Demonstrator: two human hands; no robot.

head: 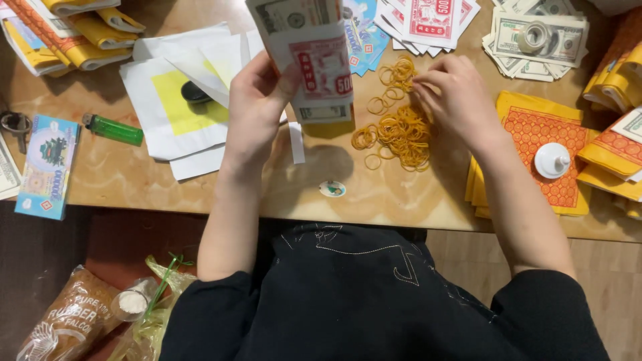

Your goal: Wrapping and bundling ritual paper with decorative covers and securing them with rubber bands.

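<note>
Wooden bench (134, 180) is pretty cluttered, green lighter (112, 129) way over on the left. Left hand (257, 100) has its grip closed around a bundle of paper notes (307, 57), held up above the bench. Right hand (455, 97) sits fingers-down on the pile of yellow rubber bands (394, 134), pinching at one, grip nearly closed.

A thick stack of paper notes (307, 57), grey-green bills with a red-and-white slip on top, stands nearly upright above the surface (200, 180), gripped along its lower left edge by the left hand (257, 100). Just to its right, a loose heap of yellow-orange rubber bands (398, 130) lies scattered flat, the right hand (455, 100) touching its upper edge.
</note>
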